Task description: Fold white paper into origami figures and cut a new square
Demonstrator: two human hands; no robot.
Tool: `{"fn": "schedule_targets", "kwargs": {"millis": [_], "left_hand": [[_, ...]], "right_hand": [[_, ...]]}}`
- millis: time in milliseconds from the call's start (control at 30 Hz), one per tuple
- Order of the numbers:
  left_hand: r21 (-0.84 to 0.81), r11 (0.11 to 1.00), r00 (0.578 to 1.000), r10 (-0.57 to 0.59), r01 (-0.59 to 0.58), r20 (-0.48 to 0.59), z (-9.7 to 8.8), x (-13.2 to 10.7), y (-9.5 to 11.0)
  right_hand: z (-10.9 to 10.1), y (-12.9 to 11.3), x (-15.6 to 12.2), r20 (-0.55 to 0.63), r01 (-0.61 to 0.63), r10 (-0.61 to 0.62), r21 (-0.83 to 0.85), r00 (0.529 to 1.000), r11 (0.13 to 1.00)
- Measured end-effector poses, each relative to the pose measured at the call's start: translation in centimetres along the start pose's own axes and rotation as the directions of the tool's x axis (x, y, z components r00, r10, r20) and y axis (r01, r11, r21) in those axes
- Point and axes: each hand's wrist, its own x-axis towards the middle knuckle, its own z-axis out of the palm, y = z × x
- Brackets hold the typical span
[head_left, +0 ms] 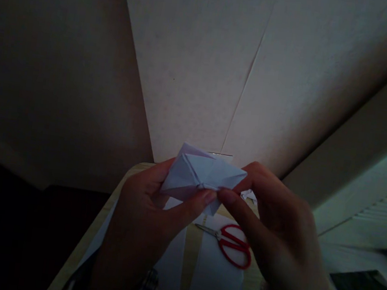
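In the head view, the left hand (150,210) and the right hand (281,221) are nearest, raised over the table and both gripping one folded white paper (208,170), a many-sided shape with pointed corners and sharp creases. The left fingers are closed around its left side and back, with the thumb pressed on the near edge. The right thumb and index finger are nearly together, pinching the right part of it, thumb tip just beside the other thumb's; how the remaining right fingers lie is partly hidden. Beneath, one paper sheet (217,279) and another white sheet (170,264) lie on the light wooden table (191,253), a strip of bare wood between them. Red-handled scissors (222,238) rest on the right-hand sheet, tip pointing left over the strip; beside the blade sits a tiny yellowish mark (204,220), too small to read as writing. Farther back, partly behind the right hand, is a small crumpled or folded paper scrap (248,196). At right, a dark green flat item (362,281) lies on a pale surface, any print on it too dim to read. Beyond the table rises a pale, faintly speckled wall (195,70) with a slanting seam.
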Motion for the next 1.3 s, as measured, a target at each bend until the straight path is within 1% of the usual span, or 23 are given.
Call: {"fn": "schedule_targets", "kwargs": {"millis": [100,167,233,333,400,467,533,600,667,733,800,833,967,1033,1100,1167,1300], "left_hand": [[-0.061,0.998,1.000,-0.020,0.021,0.020,0.21,0.09,-0.09],[-0.084,0.996,0.999,-0.038,0.038,0.004,0.41,0.12,-0.19],[-0.096,0.994,0.999,-0.044,0.042,-0.021,0.59,0.12,-0.30],[-0.136,0.990,0.999,-0.040,0.035,-0.031,0.64,0.06,-0.44],[-0.116,0.993,0.997,-0.025,0.017,-0.067,0.50,0.02,-0.45],[-0.062,0.998,0.995,-0.001,-0.005,-0.101,0.30,-0.03,-0.37],[-0.050,0.999,0.996,-0.001,-0.004,-0.089,0.14,-0.03,-0.25],[-0.093,0.996,0.997,-0.018,0.011,-0.073,0.10,0.04,-0.16],[-0.152,0.988,0.997,-0.039,0.028,-0.068,0.18,0.17,-0.16],[-0.206,0.977,0.997,-0.059,0.047,-0.049,0.31,0.31,-0.25],[-0.240,0.969,0.998,-0.063,0.053,-0.032,0.38,0.39,-0.37],[-0.246,0.968,0.998,-0.057,0.046,-0.036,0.38,0.38,-0.42],[-0.199,0.980,0.995,-0.009,-0.011,-0.096,0.18,0.06,-0.24],[-0.163,0.986,0.995,0.011,-0.027,-0.095,0.12,-0.10,0.03],[-0.136,0.990,0.996,0.016,-0.027,-0.083,0.19,-0.12,0.23],[-0.141,0.990,0.997,0.005,-0.015,-0.075,0.33,0.02,0.22],[-0.247,0.969,1.000,-0.026,0.024,-0.008,0.54,0.37,-0.19]], "right_hand": [[-0.06,-0.09,-0.11,-0.010,0.008,-0.008,-0.019,1.000,1.000],[-0.10,-0.20,-0.18,0.000,-0.001,0.001,-0.026,1.000,1.000],[-0.10,-0.35,-0.23,0.013,-0.014,0.014,-0.029,1.000,0.999],[-0.08,-0.48,-0.19,0.039,-0.012,0.014,-0.047,0.999,0.999],[-0.09,-0.43,-0.09,0.064,0.018,-0.014,-0.070,0.998,0.997],[-0.10,-0.28,0.02,0.090,0.043,-0.036,-0.084,0.995,0.996],[-0.07,-0.12,0.04,0.103,0.044,-0.035,-0.079,0.994,0.996],[0.01,-0.02,-0.09,0.085,0.043,-0.038,-0.061,0.996,0.997],[0.13,-0.03,-0.31,0.020,0.034,-0.033,-0.049,0.999,0.998],[0.26,-0.10,-0.47,0.026,-0.002,0.003,-0.039,1.000,0.999],[0.35,-0.17,-0.49,-0.012,-0.003,0.003,-0.040,1.000,0.999],[0.37,-0.19,-0.46,-0.009,-0.007,0.007,-0.041,1.000,0.999],[0.12,-0.23,-0.19,0.045,0.029,-0.027,-0.042,0.999,0.999],[-0.10,-0.21,-0.07,0.082,0.045,-0.040,-0.059,0.996,0.997],[-0.24,-0.18,-0.02,0.097,0.025,-0.018,-0.076,0.995,0.997],[-0.21,-0.15,-0.06,0.076,0.000,0.006,-0.077,0.997,0.997],[0.12,-0.13,-0.28,-0.041,0.001,-0.003,-0.050,0.999,0.999]]}}
